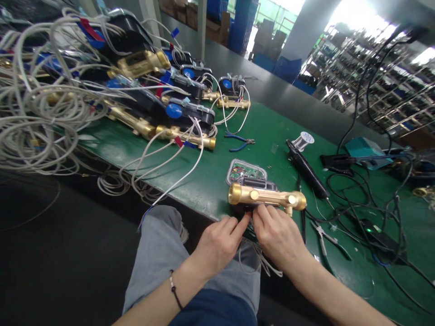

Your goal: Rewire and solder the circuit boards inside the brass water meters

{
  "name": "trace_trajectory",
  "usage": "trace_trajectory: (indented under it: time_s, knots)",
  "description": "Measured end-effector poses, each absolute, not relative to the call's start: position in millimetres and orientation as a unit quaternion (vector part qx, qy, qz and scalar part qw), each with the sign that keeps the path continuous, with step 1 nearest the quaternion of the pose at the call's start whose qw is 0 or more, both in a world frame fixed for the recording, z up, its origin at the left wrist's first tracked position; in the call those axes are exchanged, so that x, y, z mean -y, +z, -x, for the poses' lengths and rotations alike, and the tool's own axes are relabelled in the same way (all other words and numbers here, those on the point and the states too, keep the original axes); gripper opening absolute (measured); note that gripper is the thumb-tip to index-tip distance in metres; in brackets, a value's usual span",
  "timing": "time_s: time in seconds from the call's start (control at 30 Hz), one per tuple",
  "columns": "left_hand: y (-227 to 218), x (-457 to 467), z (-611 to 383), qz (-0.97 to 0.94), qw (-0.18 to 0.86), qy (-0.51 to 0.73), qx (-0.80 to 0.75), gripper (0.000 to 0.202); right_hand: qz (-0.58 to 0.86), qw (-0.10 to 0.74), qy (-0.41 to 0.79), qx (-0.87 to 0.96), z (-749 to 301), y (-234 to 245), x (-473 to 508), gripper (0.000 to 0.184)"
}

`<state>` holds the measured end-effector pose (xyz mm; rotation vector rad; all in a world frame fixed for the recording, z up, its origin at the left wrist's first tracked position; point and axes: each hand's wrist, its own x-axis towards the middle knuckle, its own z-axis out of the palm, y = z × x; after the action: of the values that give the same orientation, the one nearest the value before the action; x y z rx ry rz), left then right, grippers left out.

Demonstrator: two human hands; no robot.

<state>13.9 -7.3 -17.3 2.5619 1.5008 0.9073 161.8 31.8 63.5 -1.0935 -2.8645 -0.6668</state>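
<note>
A brass water meter body (267,197) lies on its side at the near edge of the green mat (217,176), its open housing with a green circuit board (245,171) facing up. My left hand (217,244) and my right hand (277,235) meet just below the brass body, fingers pinched together on thin wires (249,216) that come out of the meter. A loop of white cable (261,265) hangs under my hands over my lap.
Several finished meters with brass pipes and blue caps (175,110) lie in a row at the left, under heaps of white cable (37,104). Blue-handled pliers (240,141), a black soldering iron (306,170), a solder spool (304,139), cutters (326,240) and black cords (374,213) lie on the mat.
</note>
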Motion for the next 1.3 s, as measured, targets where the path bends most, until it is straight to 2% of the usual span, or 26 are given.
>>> trace_trajectory:
  time_s: [0.13, 0.37, 0.7, 0.8, 0.87, 0.93, 1.0, 1.1, 1.3]
  knots:
    - [-19.1, 7.5, -12.9, -0.830, -0.002, 0.291, -0.477, 0.041, 0.331, -0.009, -0.214, 0.919, -164.7, 61.8, -32.3, 0.016]
    - [-20.2, 9.1, -12.0, -0.851, -0.035, 0.198, -0.485, 0.046, 0.300, -0.014, -0.215, 0.929, -168.3, 65.8, -33.6, 0.019]
    - [-14.6, 11.6, -15.3, -0.842, -0.043, 0.178, -0.507, 0.052, 0.336, -0.033, -0.165, 0.927, -189.1, 67.9, -22.1, 0.045]
    - [-16.7, 12.0, -14.5, -0.840, -0.054, 0.180, -0.509, 0.053, 0.328, 0.037, -0.099, 0.939, -195.1, 80.3, -20.4, 0.044]
    - [-20.1, 11.5, -13.2, -0.838, -0.064, 0.193, -0.506, 0.053, 0.349, 0.168, -0.054, 0.920, -203.7, 93.3, -28.6, 0.037]
    - [-24.2, 10.6, -11.9, -0.836, -0.078, 0.209, -0.501, 0.053, 0.429, 0.305, -0.020, 0.850, -216.1, 102.0, -50.0, 0.025]
    - [-28.0, 9.8, -11.0, -0.834, -0.090, 0.220, -0.498, 0.053, 0.537, 0.370, 0.027, 0.758, -229.8, 98.5, -84.5, 0.016]
    - [-32.2, 9.3, -10.1, -0.830, -0.093, 0.227, -0.502, 0.054, 0.609, 0.322, 0.122, 0.715, -244.1, 66.9, -144.5, 0.018]
    - [-31.9, 9.7, -8.2, -0.834, -0.075, 0.225, -0.498, 0.054, 0.621, 0.259, 0.158, 0.723, -240.5, -0.6, -198.3, 0.015]
